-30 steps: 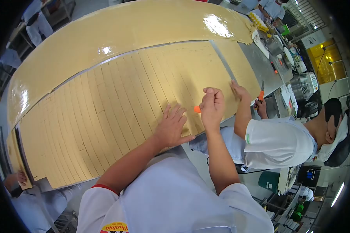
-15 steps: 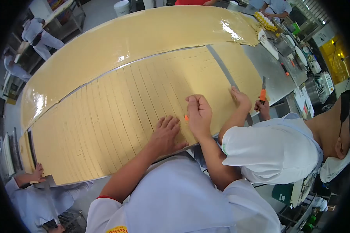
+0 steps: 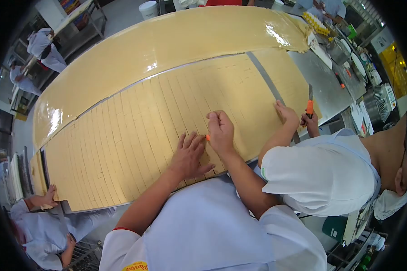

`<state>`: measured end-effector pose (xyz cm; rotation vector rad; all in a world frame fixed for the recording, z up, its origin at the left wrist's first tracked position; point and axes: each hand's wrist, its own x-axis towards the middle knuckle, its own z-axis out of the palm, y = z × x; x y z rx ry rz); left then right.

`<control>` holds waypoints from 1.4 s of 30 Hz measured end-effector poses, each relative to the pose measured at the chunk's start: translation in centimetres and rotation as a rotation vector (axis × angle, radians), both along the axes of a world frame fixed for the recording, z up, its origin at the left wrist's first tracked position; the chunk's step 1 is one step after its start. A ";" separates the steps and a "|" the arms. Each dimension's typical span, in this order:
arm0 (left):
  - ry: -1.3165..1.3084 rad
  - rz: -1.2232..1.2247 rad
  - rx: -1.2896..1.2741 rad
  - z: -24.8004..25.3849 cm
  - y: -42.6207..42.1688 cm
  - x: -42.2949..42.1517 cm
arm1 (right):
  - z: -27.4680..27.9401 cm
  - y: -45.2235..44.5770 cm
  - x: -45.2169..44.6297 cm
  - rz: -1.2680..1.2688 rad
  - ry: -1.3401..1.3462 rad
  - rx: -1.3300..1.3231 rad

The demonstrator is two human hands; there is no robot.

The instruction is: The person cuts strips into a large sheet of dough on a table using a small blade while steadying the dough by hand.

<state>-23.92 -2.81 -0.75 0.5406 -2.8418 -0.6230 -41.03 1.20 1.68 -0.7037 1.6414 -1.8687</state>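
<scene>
A wide yellow sheet (image 3: pixel 135 131), scored into narrow strips, covers the near half of the table. My left hand (image 3: pixel 188 156) rests on it with fingers spread. Just to the right, my right hand (image 3: pixel 221 134) is closed in a fist round an orange-handled tool (image 3: pixel 207 137); only a bit of orange shows, and the rest is hidden. Right of my hands, a co-worker's hand (image 3: pixel 286 112) lies against a long metal strip (image 3: pixel 267 79) across the sheet. That co-worker's other hand (image 3: pixel 310 123) holds an orange-handled knife (image 3: pixel 309 107) upright.
Beyond the cut sheet lies a glossy yellow sheet (image 3: pixel 185 36). A co-worker in white (image 3: pixel 321 174) leans in close on my right. Another person's hand (image 3: pixel 49 198) is at the table's left end. Pots (image 3: pixel 338 52) and tools stand on the steel surface at right.
Both my hands have shifted left over the scored sheet, my right fist now close beside my left fingers. The co-worker on the right leans further over the table. The view has shifted somewhat.
</scene>
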 end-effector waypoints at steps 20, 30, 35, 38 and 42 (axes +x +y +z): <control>0.026 0.016 -0.009 -0.3 -3.0 1.7 | 3.1 -2.6 2.1 0.028 -0.023 0.038; -0.085 -0.062 -0.035 1.2 -3.3 -1.0 | 3.3 -1.1 -0.8 -0.070 -0.005 -0.035; -0.085 -0.171 -0.044 -0.5 -3.3 -2.7 | -1.1 -2.5 -3.1 -0.110 0.060 0.059; -0.057 -0.155 -0.101 -0.6 -3.0 -2.7 | -1.4 -2.2 -3.4 -0.092 0.060 0.160; -0.159 -0.164 -0.121 0.5 -3.5 -3.7 | -1.2 -2.4 -3.0 -0.153 0.294 0.201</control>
